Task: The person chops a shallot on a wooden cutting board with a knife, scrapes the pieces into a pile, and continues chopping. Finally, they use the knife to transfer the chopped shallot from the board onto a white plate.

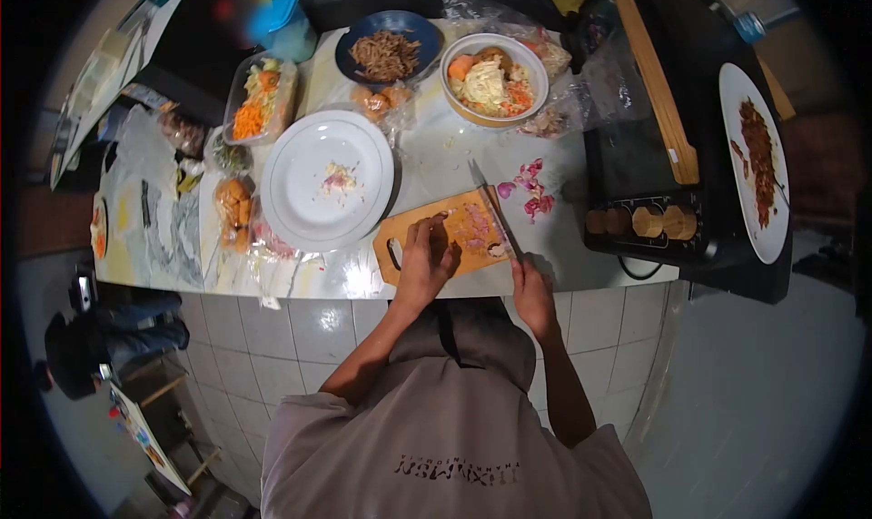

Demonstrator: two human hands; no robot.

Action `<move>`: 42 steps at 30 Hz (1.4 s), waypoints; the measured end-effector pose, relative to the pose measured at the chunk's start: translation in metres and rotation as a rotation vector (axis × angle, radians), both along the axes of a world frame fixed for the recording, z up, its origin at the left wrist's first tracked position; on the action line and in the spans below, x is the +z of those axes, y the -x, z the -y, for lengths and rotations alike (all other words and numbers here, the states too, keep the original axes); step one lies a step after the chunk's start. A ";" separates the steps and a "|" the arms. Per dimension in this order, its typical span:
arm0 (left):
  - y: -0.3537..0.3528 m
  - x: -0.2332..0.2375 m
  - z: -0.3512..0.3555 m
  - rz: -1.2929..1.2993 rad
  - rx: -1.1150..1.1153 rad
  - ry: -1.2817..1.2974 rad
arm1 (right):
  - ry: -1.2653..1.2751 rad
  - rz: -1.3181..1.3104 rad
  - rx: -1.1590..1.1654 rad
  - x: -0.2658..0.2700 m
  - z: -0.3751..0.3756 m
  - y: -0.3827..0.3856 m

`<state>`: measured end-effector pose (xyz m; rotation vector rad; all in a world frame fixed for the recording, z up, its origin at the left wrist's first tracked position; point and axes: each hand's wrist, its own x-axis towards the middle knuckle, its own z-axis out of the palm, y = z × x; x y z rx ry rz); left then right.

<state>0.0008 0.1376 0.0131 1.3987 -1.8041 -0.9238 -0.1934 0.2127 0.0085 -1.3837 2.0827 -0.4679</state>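
My right hand (533,294) is closed around the handle of a knife (498,214), whose blade points away from me over the right end of a wooden cutting board (391,224). Chopped shallot (474,228) is scattered on the board beside the blade. Over the board's left half is my left hand (425,266), its fingers bent and somewhat apart, with nothing visible in them. Pinkish-purple shallot pieces and skins (534,192) lie on the counter just beyond the knife. A white plate (286,178) with a few chopped bits in its middle stands left of the board.
Behind are a dark bowl (345,51) of shredded food, a white bowl (447,88) of mixed ingredients and a plastic container (238,110) of shredded vegetables. A black oven (627,160) stands right, with a white plate (734,101) on top. Bagged food (233,212) lies left. Another person (77,351) is at far left.
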 end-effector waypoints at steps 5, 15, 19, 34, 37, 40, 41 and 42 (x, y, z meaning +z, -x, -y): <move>0.010 0.005 -0.007 -0.201 -0.053 -0.101 | -0.146 -0.008 -0.111 0.012 -0.009 -0.041; -0.011 -0.009 0.022 -0.085 -0.087 0.158 | -0.082 0.018 -0.151 0.003 -0.013 -0.072; -0.007 -0.017 0.027 -0.168 -0.095 0.019 | -0.070 0.005 -0.105 0.011 -0.008 -0.071; -0.008 -0.019 0.039 -0.248 -0.144 0.001 | 0.035 0.030 -0.095 0.008 -0.010 -0.064; -0.002 -0.004 0.033 -0.215 -0.219 -0.153 | 0.037 -0.004 -0.086 0.007 -0.008 -0.067; 0.001 -0.007 0.029 -0.201 -0.208 -0.085 | 0.021 -0.036 -0.067 0.007 -0.008 -0.072; 0.000 -0.006 0.029 -0.201 -0.182 -0.099 | 0.017 -0.065 -0.052 0.007 -0.007 -0.073; -0.001 -0.006 0.031 -0.200 -0.185 -0.098 | 0.018 -0.065 -0.054 0.010 -0.007 -0.074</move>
